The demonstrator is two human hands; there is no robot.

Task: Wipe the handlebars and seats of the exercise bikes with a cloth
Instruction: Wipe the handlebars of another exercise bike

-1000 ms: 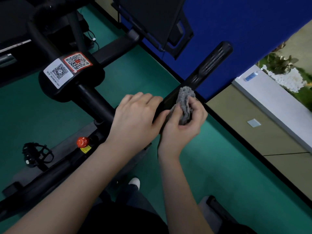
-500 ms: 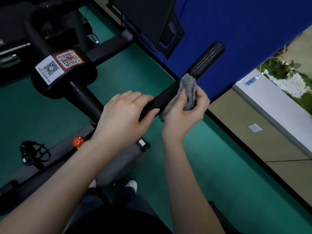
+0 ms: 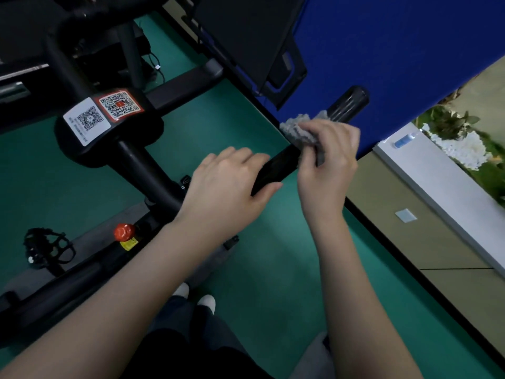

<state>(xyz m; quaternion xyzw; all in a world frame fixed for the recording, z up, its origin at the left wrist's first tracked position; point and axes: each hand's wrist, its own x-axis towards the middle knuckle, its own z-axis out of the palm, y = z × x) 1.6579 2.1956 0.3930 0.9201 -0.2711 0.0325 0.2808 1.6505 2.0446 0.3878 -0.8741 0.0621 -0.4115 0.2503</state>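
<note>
Steadying the handlebar (image 3: 277, 166), the left hand (image 3: 229, 187) was curled around its inner stretch, apparently so the bar was kept firm. The grey cloth (image 3: 296, 129) was wrapped and pinched around the bar near its outer end by the right hand (image 3: 328, 160), seemingly for wiping.

Single view supplied: wide-angle camera, worn on head. View directed forward and steeply downward. Left hand (image 3: 226, 190), right hand (image 3: 328, 165) with cloth (image 3: 296, 129), and handlebar (image 3: 274, 169) framed near centre at close range, forearms (image 3: 136, 283) entering from bottom edge. Floor (image 3: 273, 283) and shoes (image 3: 206, 302) seen below. Frame rolled: blue partition (image 3: 382, 50) edge rendered diagonally.
</note>
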